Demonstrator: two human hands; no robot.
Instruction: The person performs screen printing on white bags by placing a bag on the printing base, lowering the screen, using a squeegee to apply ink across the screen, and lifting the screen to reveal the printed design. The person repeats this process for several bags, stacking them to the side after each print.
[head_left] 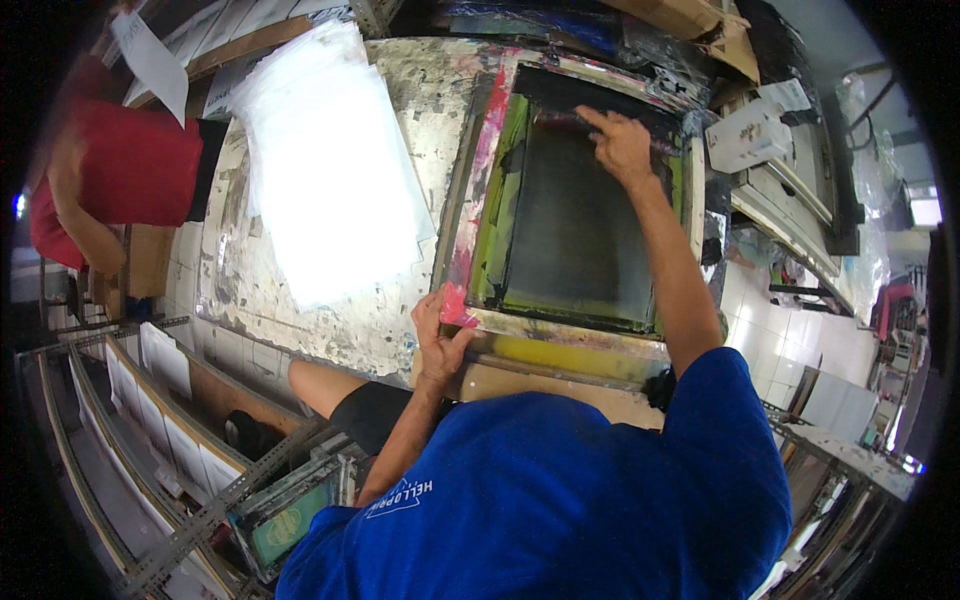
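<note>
A screen-printing frame (560, 325), its wooden edges stained pink and its mesh dark, lies on the worktable in front of me. My left hand (440, 335) grips the frame's near left corner, thumb on the near side and fingers along the left side. Over the far end of the mesh, my right hand (622, 145) is on a dark, reddish bar that looks like a squeegee (560, 120), lying crosswise. Its index finger stretches out to the left, while the other fingers are curled and partly hidden. Black ink covers the mesh's far edge.
White sheets (335, 170) lie in a loose stack left of the frame on the paint-stained worktable (235, 290). A person in a red shirt (125, 165) stands at the far left beside a hanging sheet. Racks (180, 400) fill the lower left; a white box (748, 138) sits right.
</note>
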